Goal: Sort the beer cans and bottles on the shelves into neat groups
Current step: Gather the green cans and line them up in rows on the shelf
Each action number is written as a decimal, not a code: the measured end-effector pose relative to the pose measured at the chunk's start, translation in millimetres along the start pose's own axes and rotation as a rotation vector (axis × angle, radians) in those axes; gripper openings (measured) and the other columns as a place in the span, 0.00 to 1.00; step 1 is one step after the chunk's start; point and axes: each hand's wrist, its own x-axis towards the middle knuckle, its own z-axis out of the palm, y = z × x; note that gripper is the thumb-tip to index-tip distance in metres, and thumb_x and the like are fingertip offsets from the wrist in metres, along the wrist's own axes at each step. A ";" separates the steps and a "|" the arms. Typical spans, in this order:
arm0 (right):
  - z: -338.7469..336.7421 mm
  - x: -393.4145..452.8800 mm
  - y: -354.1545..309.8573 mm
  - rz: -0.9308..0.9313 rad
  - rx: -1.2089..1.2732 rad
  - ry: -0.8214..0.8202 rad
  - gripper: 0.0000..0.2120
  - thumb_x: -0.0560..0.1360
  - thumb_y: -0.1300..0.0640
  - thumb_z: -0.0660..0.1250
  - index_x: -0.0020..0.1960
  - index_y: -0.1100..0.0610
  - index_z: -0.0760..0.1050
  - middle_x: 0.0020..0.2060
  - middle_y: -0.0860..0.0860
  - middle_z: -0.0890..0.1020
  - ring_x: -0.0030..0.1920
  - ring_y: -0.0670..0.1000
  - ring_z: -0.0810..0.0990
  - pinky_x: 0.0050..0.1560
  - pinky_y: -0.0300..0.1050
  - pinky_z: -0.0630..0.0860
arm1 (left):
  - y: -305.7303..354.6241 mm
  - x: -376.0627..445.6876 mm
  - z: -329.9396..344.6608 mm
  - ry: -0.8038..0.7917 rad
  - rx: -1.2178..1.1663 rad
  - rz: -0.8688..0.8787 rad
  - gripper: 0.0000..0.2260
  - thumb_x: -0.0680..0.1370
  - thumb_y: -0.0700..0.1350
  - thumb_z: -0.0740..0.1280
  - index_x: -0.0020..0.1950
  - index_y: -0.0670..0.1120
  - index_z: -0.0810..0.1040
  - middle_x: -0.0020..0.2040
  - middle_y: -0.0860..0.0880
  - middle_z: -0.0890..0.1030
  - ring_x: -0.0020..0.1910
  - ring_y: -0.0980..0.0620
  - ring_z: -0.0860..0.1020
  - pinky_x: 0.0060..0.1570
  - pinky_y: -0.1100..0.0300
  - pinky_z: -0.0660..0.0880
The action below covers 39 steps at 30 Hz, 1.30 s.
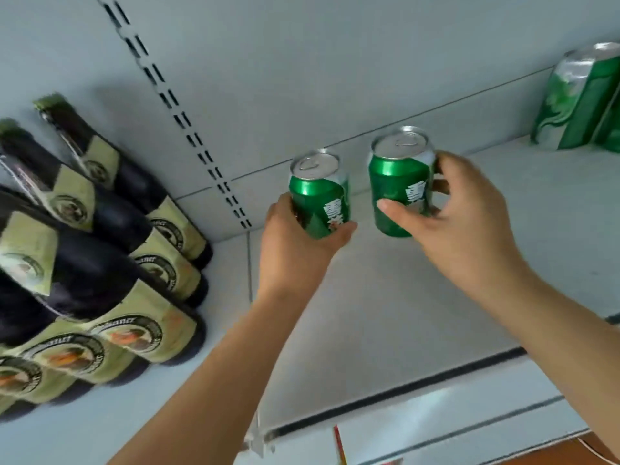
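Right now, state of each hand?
Left hand: holding the left green can.
Right hand: holding the right green can.

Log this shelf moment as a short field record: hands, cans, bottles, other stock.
left hand: grips left green can
right hand: grips right green can
cans: upright, apart, pull tabs up
dark bottles: rows at left, tan labels
tall green cans: back right of the shelf

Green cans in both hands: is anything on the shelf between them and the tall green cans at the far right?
Nothing visible. The left can and right can face bare shelf up to the tall green cans; the bottles stand left.
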 end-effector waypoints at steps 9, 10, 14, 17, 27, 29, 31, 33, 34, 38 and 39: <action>74.9 36.4 -19.1 -0.029 0.116 -0.168 0.21 0.69 0.48 0.76 0.58 0.55 0.76 0.53 0.49 0.81 0.52 0.48 0.79 0.50 0.41 0.74 | -37.0 12.7 -28.8 0.157 -0.100 -0.133 0.29 0.71 0.48 0.77 0.68 0.50 0.69 0.54 0.58 0.76 0.52 0.58 0.75 0.49 0.64 0.69; 79.6 39.0 -18.1 -0.039 0.092 -0.181 0.22 0.70 0.47 0.76 0.58 0.55 0.75 0.54 0.50 0.81 0.53 0.49 0.79 0.50 0.41 0.73 | -36.3 15.5 -28.1 0.150 -0.106 -0.134 0.29 0.72 0.48 0.77 0.69 0.50 0.68 0.55 0.57 0.76 0.53 0.58 0.75 0.50 0.64 0.69; 95.9 39.6 -13.6 -0.040 -0.006 -0.192 0.26 0.71 0.44 0.74 0.61 0.56 0.71 0.54 0.51 0.79 0.53 0.52 0.79 0.50 0.48 0.76 | -33.9 24.8 -24.1 0.123 -0.102 -0.150 0.31 0.72 0.47 0.76 0.71 0.50 0.67 0.64 0.53 0.78 0.59 0.56 0.75 0.55 0.63 0.69; 92.6 34.1 -15.9 -0.008 -0.029 -0.266 0.32 0.72 0.44 0.73 0.69 0.56 0.66 0.60 0.53 0.78 0.60 0.54 0.78 0.54 0.48 0.75 | -30.7 22.2 -24.0 0.126 -0.050 -0.216 0.38 0.69 0.51 0.79 0.74 0.49 0.64 0.68 0.49 0.74 0.66 0.51 0.74 0.60 0.58 0.72; -116.2 -3.4 45.5 -0.189 -0.468 0.338 0.29 0.77 0.47 0.66 0.72 0.61 0.66 0.67 0.58 0.69 0.63 0.57 0.71 0.63 0.51 0.73 | 92.6 -64.3 51.3 -0.036 -0.080 0.182 0.13 0.74 0.43 0.73 0.57 0.53 0.77 0.52 0.54 0.79 0.49 0.59 0.79 0.50 0.66 0.76; -157.8 23.3 70.7 -0.096 -0.585 0.432 0.32 0.76 0.46 0.67 0.73 0.60 0.64 0.69 0.60 0.67 0.65 0.59 0.68 0.66 0.52 0.69 | 111.1 -64.2 92.2 -0.149 -0.133 0.130 0.13 0.75 0.44 0.72 0.58 0.54 0.77 0.52 0.54 0.80 0.49 0.59 0.80 0.51 0.60 0.79; -189.6 50.3 93.3 0.011 -0.627 0.450 0.36 0.75 0.43 0.68 0.75 0.59 0.61 0.69 0.61 0.65 0.67 0.60 0.67 0.67 0.54 0.69 | 129.7 -64.5 129.0 -0.195 -0.156 0.119 0.13 0.75 0.45 0.71 0.59 0.55 0.77 0.52 0.56 0.80 0.49 0.58 0.81 0.50 0.61 0.79; -207.7 68.7 113.4 0.067 -0.683 0.354 0.37 0.75 0.41 0.68 0.76 0.58 0.61 0.69 0.59 0.66 0.66 0.60 0.66 0.66 0.51 0.67 | 146.1 -67.1 158.6 -0.235 -0.189 0.107 0.13 0.76 0.45 0.70 0.59 0.55 0.77 0.53 0.56 0.80 0.49 0.58 0.81 0.46 0.64 0.77; -213.6 74.4 121.4 0.062 -0.735 0.300 0.36 0.75 0.40 0.68 0.75 0.58 0.63 0.67 0.58 0.68 0.66 0.59 0.66 0.64 0.48 0.67 | 152.7 -69.3 170.6 -0.258 -0.208 0.096 0.13 0.76 0.45 0.70 0.60 0.55 0.77 0.53 0.56 0.79 0.50 0.58 0.81 0.45 0.64 0.77; -231.7 85.0 135.7 -0.010 -0.788 0.219 0.26 0.72 0.43 0.72 0.64 0.58 0.74 0.61 0.58 0.69 0.60 0.59 0.69 0.53 0.48 0.74 | 166.0 -77.8 199.6 -0.286 -0.215 0.087 0.13 0.76 0.44 0.69 0.61 0.53 0.77 0.55 0.55 0.79 0.51 0.58 0.79 0.51 0.61 0.78; -233.8 84.5 135.6 -0.023 -0.760 0.203 0.25 0.71 0.45 0.73 0.61 0.58 0.74 0.60 0.58 0.70 0.59 0.58 0.71 0.51 0.47 0.75 | 167.4 -79.7 202.6 -0.276 -0.211 0.096 0.13 0.76 0.44 0.69 0.61 0.53 0.77 0.55 0.55 0.79 0.51 0.59 0.79 0.52 0.61 0.78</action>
